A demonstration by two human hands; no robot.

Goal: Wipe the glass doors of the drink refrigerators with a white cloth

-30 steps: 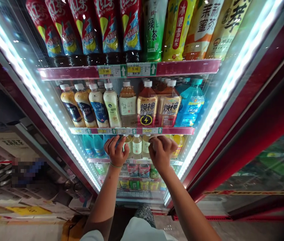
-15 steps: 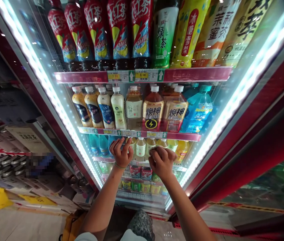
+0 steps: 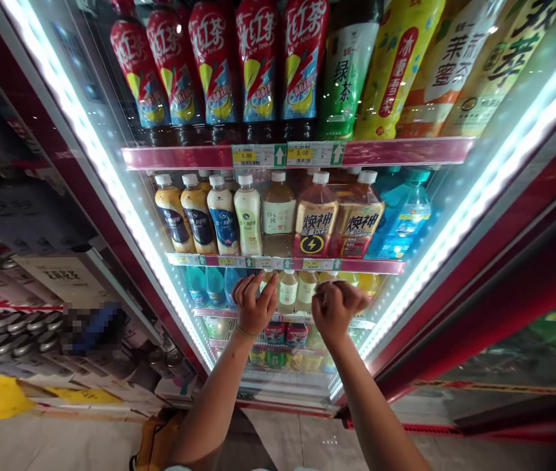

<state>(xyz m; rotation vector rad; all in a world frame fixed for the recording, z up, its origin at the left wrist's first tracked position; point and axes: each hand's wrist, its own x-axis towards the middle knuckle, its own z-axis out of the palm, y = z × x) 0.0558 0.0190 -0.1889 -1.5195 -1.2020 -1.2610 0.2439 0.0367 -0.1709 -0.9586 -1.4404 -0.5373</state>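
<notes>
My left hand [image 3: 256,302] is raised in front of the drinks fridge, its fingers apart and slightly bent, with nothing visible in it. A thin band [image 3: 247,332] circles that wrist. To its right is my right hand [image 3: 339,305], with fingers curled inward; the palm is hidden, so I cannot tell whether it holds anything. Both hands overlap the third shelf, where a small pale-labelled bottle [image 3: 288,291] shows between them. Whether either hand touches the glass is unclear. Above them, a brown energy drink bottle [image 3: 315,219] and a blue bottle [image 3: 402,219] stand on the second shelf.
Red iced tea bottles [image 3: 216,69] and a green tea bottle [image 3: 349,78] fill the top shelf, above its price strip [image 3: 302,154]. Bright light strips [image 3: 111,196] line both fridge sides. Shelved goods [image 3: 27,324] are at left, and an orange-brown bag [image 3: 153,438] rests on the tiled floor.
The view has shifted, so the shelves appear farther right. My right hand has moved right along the third shelf, its fingers still curled. The patterned grey shape at the bottom is out of view.
</notes>
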